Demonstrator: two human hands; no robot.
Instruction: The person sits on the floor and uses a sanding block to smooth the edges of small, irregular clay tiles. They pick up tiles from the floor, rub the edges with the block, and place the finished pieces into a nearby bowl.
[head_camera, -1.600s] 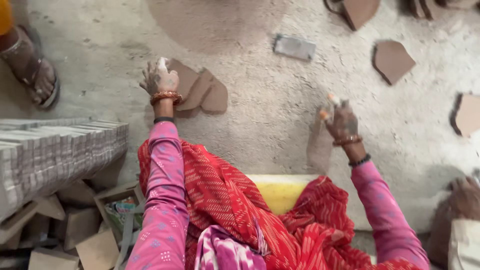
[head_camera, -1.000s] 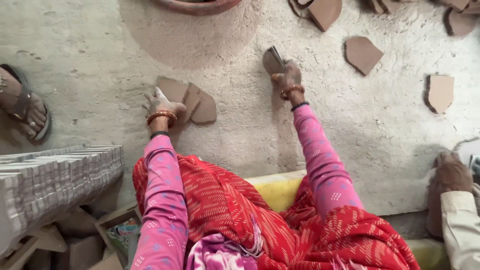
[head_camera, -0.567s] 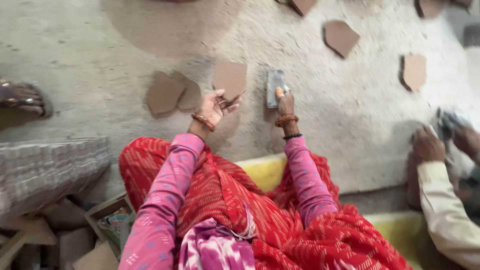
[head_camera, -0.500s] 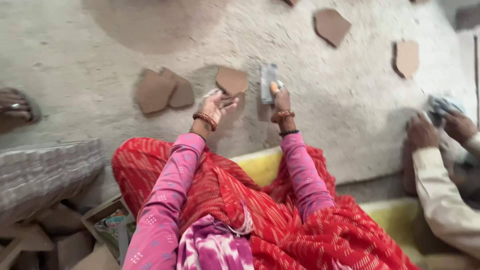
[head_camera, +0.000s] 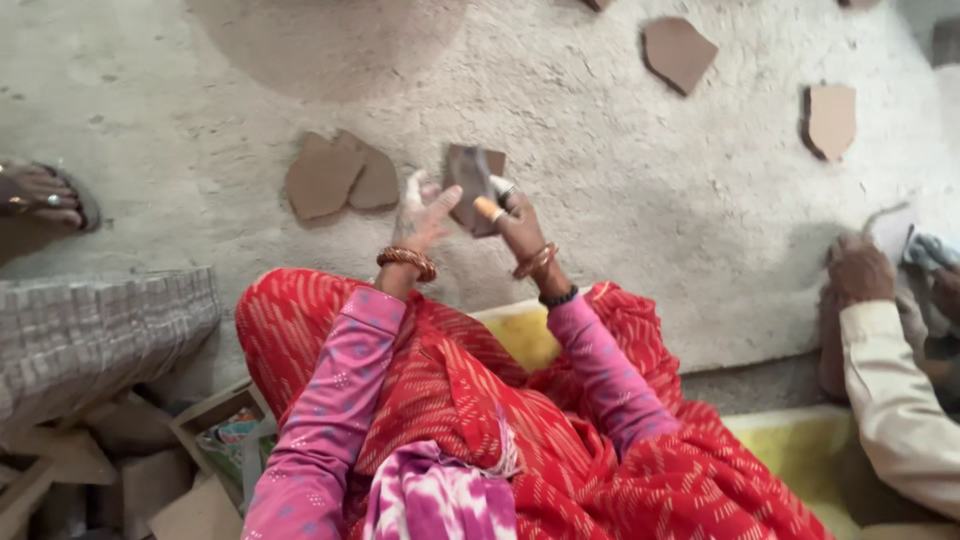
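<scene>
We hold a brown cardboard piece (head_camera: 468, 183) up above the grey floor (head_camera: 600, 230), our right hand (head_camera: 517, 222) closed around it; our left hand (head_camera: 420, 215) touches its edge, fingers spread loose. A small metal tool seems pinched alongside, though blur hides it.

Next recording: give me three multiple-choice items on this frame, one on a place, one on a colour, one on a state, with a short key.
1. Where do the two overlapping brown cut-outs lie?
A. on the grey floor, to the left of the hands
B. on the person's lap
C. on the paper stack

2. What colour are the sleeves?
A. green
B. pink
C. black

3. What is the right hand doing?
A. resting flat on the floor
B. hidden
C. holding a flat brown piece up

Key: 1 A, they lie on the floor beyond the left hand. 2 B, both arms show pink. 3 C, fingers grip the piece.
</scene>
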